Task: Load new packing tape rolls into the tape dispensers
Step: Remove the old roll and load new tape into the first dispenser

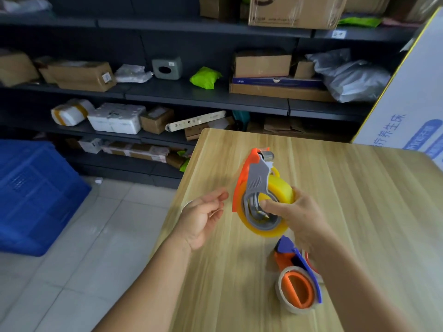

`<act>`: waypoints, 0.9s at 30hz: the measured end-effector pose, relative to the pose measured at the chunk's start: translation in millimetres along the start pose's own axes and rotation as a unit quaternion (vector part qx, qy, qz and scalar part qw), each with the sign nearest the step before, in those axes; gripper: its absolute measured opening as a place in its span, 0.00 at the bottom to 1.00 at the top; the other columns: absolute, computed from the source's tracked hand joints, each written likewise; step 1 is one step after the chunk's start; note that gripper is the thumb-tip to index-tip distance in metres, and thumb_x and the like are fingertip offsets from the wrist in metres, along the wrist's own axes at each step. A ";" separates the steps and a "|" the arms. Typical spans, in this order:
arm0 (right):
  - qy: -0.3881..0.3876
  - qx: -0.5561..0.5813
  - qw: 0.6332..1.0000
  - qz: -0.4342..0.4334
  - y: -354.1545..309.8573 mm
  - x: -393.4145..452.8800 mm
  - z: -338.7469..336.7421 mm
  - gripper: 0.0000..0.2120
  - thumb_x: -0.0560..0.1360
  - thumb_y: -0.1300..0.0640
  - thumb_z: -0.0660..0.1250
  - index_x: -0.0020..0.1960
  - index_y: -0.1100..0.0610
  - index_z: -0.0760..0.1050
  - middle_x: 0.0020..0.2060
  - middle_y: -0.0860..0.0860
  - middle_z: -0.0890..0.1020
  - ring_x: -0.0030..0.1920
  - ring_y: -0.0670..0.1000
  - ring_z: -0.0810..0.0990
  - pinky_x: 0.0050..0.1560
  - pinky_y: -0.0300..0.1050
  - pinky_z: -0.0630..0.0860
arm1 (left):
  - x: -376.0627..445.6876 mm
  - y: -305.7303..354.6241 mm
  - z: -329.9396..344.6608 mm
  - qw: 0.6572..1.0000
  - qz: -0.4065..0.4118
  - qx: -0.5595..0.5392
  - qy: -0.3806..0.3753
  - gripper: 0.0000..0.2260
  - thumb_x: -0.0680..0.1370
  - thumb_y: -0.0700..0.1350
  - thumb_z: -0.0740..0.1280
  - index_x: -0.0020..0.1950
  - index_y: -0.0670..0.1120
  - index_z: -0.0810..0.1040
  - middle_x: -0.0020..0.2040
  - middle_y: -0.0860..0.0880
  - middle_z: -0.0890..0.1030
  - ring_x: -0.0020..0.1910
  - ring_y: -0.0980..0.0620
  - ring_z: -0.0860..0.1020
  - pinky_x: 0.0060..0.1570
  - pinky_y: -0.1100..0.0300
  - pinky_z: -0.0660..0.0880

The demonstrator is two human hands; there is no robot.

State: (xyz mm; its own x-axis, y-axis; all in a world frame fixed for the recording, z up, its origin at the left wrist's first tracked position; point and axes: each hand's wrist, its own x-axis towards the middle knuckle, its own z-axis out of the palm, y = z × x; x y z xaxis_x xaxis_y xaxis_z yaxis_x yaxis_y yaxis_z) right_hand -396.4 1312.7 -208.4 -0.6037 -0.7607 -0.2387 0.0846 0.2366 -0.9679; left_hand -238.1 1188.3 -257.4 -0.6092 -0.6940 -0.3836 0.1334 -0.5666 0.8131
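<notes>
Two tape dispensers on a light wooden table (359, 188) at centre and lower right of the frame. Item one: orange-and-grey dispenser (254, 183), carrying a yellow tape roll (280, 190) on its grey hub, held up above the tabletop at centre, cutter end pointing toward the top of the frame. Item two: blue-and-orange dispenser (297, 271), lying on the table at lower right, its orange hub inside a pale, nearly clear tape roll (287, 305). Right hand (299, 212): reaches in from lower right, fingers curled round the yellow roll, thumb pressed into the grey hub, gripping roll and dispenser together. Left hand (203, 216): palm turned up, left of the held dispenser, fingers loosely bent and apart, holding nothing; a pale bangle at the wrist. Containers: blue plastic crate (36, 192) on the tiled floor at left, contents not visible; dark shelving (191, 92) across the upper frame holding cardboard boxes, white foam parcels, grey bags and a green parcel (205, 77); large white printed carton (412, 104) standing at the right edge.
</notes>
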 end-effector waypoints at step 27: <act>-0.037 0.116 0.969 0.216 31.2 -21.7 79.0 0.19 0.73 0.57 0.62 0.63 0.60 0.73 0.56 0.63 0.81 0.55 0.62 0.81 0.56 0.61 0.76 | -89.0 -98.2 -59.6 0.997 0.024 0.044 -0.051 0.35 0.66 0.36 0.63 0.72 0.57 0.68 0.74 0.56 0.68 0.78 0.47 0.49 0.71 0.50 0.55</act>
State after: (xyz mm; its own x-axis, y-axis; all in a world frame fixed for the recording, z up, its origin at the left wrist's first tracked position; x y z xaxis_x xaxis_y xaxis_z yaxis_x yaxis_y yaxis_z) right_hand -318.1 1288.8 -239.7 -0.4145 -0.6634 -0.6229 0.4980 0.4075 -0.7654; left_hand -150.4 1279.2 -329.1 -0.6804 -0.6680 -0.3014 0.0970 -0.4897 0.8665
